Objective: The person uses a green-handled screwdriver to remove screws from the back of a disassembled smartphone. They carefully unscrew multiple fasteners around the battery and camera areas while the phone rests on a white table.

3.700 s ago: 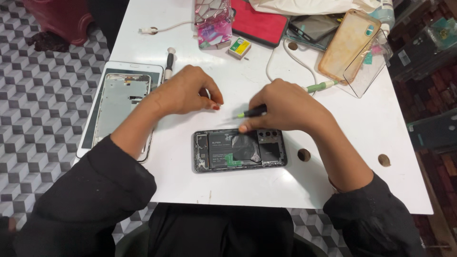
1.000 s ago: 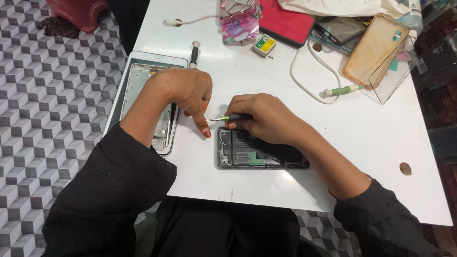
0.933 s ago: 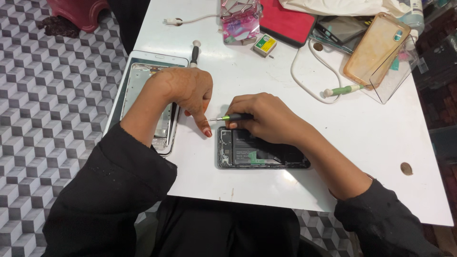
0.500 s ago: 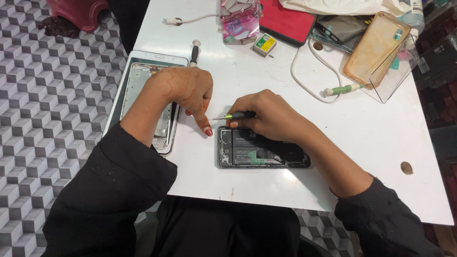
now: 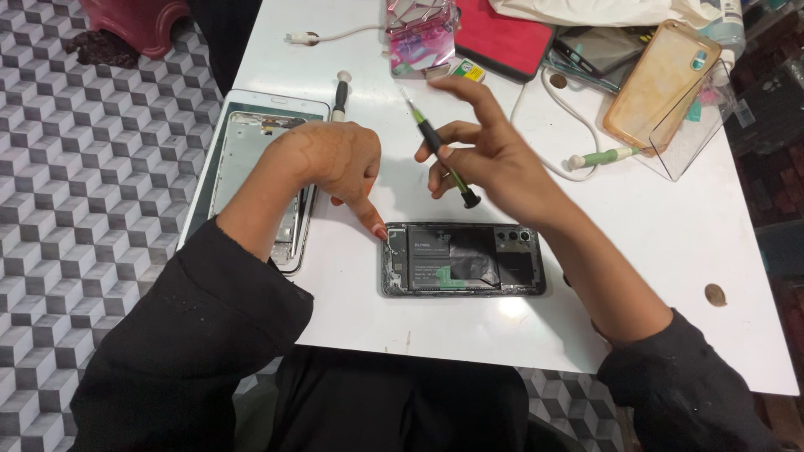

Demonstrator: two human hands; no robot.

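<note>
Closest to the person, an opened phone [image 5: 463,259] lies flat on the white table [image 5: 670,276], back cover off, its dark insides and camera cluster facing up.

What has just changed is the right hand [image 5: 494,163]. Half a second ago it sat low over the phone's top edge with the tool's tip down at the work. Now it is lifted clear, above and beyond the phone, gripping a small green-and-black screwdriver [image 5: 440,151] between thumb and curled fingers, forefinger stretched out. The driver slants in the air, touching nothing. My guess is that one screw is finished with and the tool is being reset.

The left hand [image 5: 335,163] has hardly moved. It is loosely curled and holds nothing, its forefinger pointing down, the tip touching or just beside the phone's upper left corner.

Left of that hand lies a stripped tablet frame [image 5: 251,167], with a second screwdriver [image 5: 339,96] just beyond it. Farther back are a red case [image 5: 502,38] and a clear orange phone cover [image 5: 662,84].
</note>
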